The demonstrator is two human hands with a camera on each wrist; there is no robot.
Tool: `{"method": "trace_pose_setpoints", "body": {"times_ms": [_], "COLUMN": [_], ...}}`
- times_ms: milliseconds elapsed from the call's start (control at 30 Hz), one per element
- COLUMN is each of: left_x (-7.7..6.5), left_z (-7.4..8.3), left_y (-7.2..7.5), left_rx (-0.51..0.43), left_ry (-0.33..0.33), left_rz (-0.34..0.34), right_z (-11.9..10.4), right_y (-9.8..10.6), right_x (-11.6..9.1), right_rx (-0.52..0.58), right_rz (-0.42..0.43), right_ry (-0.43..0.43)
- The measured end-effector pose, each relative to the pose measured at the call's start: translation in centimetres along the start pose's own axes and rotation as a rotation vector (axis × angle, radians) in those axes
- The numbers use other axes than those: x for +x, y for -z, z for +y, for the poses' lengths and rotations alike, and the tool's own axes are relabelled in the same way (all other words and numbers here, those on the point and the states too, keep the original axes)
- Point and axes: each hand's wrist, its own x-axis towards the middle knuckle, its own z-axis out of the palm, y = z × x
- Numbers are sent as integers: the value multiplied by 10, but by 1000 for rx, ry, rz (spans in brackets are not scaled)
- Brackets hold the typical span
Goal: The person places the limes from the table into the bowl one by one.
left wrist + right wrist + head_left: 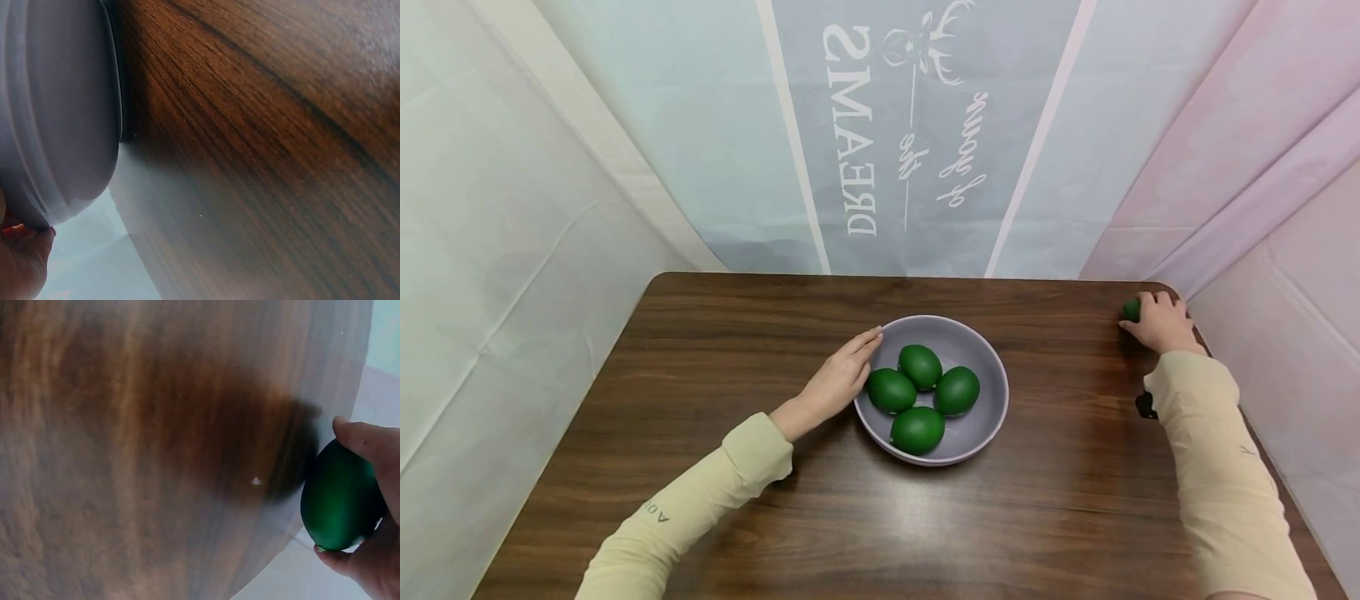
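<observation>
A grey bowl sits mid-table and holds several green egg-shaped fruits. My left hand rests with straight fingers against the bowl's left rim; the left wrist view shows the bowl's outer wall close up, with a fingertip touching it. My right hand is at the table's far right corner, its fingers curled round another green fruit. In the right wrist view that green fruit sits between thumb and fingers, just above the table.
The dark wooden table is closed in by pale fabric walls on the left, back and right. Its back edge meets a printed banner. A small black object shows beside my right sleeve.
</observation>
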Motion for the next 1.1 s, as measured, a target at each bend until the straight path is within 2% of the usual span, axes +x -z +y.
{"method": "trace_pose_setpoints", "body": {"times_ms": [133,333,600,833,1100], "left_x": [0,0,0,0,1], "left_z": [0,1,1,2,3], "left_y": [0,0,0,1,1], "left_rx": [8,7,1,-11,-6], "left_ry": [9,13,19,26,36], "left_rz": [-2,0,-6,-9,-16], "right_z": [1,3,1,-2,6], "right_y": [-3,-2,2,6,5], "right_x": [-2,-7,-10,-12,-13], "right_rx": [23,34,-4,-6,-25], "right_rz": [-2,-14,-58,-109,-108], "right_ry": [-11,19,63,66,77]}}
